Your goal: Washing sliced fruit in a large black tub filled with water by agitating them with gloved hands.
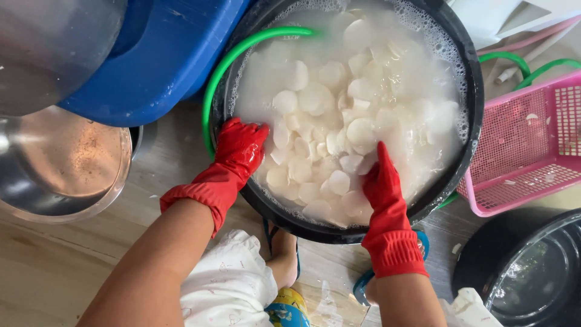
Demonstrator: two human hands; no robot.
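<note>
Nearest the camera, the person's knees in pale patterned cloth (pixel 227 284) fill the bottom edge, with a bare foot in a blue sandal (pixel 283 257) planted on the wooden floor (pixel 54 260) between them.

Just beyond, both forearms reach forward into a large black basin (pixel 475 103) that sits on the floor. Each wears a red rubber glove. The left hand (pixel 241 145) rests at the basin's near-left rim, fingers spread apart and dipping into the cloudy, foamy water (pixel 417 97), closed on nothing that shows. The right hand (pixel 380 181) is plunged in among the white round slices (pixel 327 139); one finger points up clear of the water, while the rest are sunk under the slices, so I cannot tell whether it grips anything. The two hands stand apart, with slices floating between them.

The slices crowd the middle and near part of the basin, piled against one another. A green hose (pixel 242 51) curves along the basin's left rim and over its far-left edge.

To the left lies a shiny metal bowl (pixel 60 163); behind it a blue plastic tub (pixel 163 54). To the right a pink plastic basket (pixel 526 145) sits just beside the basin, and a second black basin (pixel 526 266) lies near the right corner.
</note>
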